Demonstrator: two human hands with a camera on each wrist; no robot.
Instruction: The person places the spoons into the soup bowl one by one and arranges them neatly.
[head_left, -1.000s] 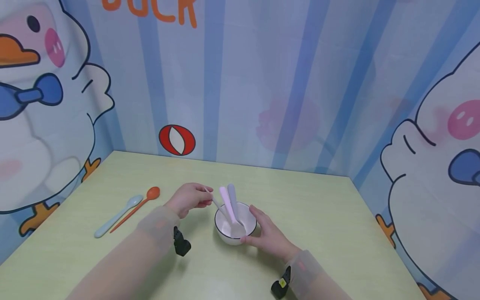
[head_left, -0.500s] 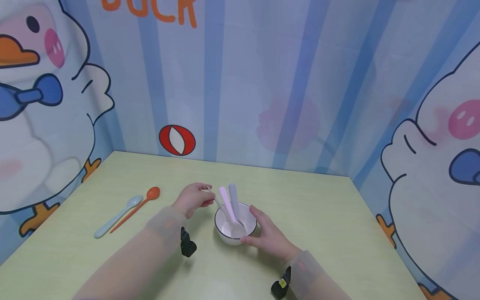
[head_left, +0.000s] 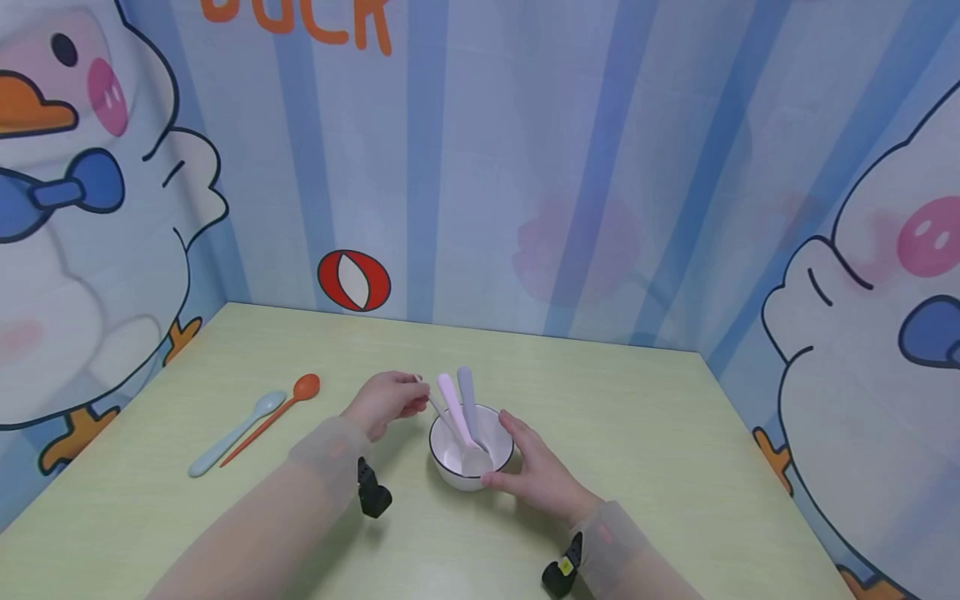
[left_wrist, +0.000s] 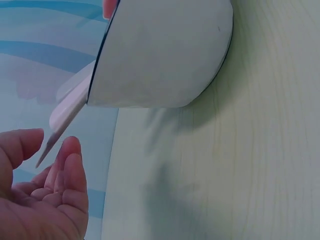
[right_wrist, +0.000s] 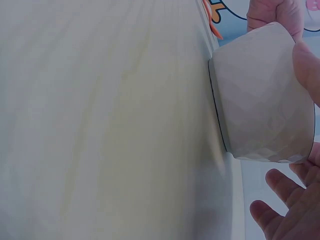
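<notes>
Three spoons lean in a white, dark-rimmed bowl (head_left: 461, 482): a pink one (head_left: 451, 398), a greyish-purple one (head_left: 466, 390) and a thin pale one (head_left: 441, 412) tilted left. My left hand (head_left: 384, 402) is at the thin handle's upper end. In the left wrist view, that handle (left_wrist: 56, 136) passes between the thumb and fingers of the left hand (left_wrist: 45, 200), which stand apart with gaps beside it. My right hand (head_left: 543, 475) grips the bowl's right side, thumb near the front and fingers behind; the right wrist view shows its thumb (right_wrist: 307, 70) against the bowl (right_wrist: 265, 95).
A light blue spoon (head_left: 234, 437) and an orange spoon (head_left: 272, 417) lie side by side on the pale table (head_left: 637, 417), left of my left hand. A blue striped curtain (head_left: 487, 167) with cartoon ducks rises along the back and sides.
My left hand and the thin spoon's handle have shifted slightly right, toward the other handles. The right hand and the bowl have stayed in place.
</notes>
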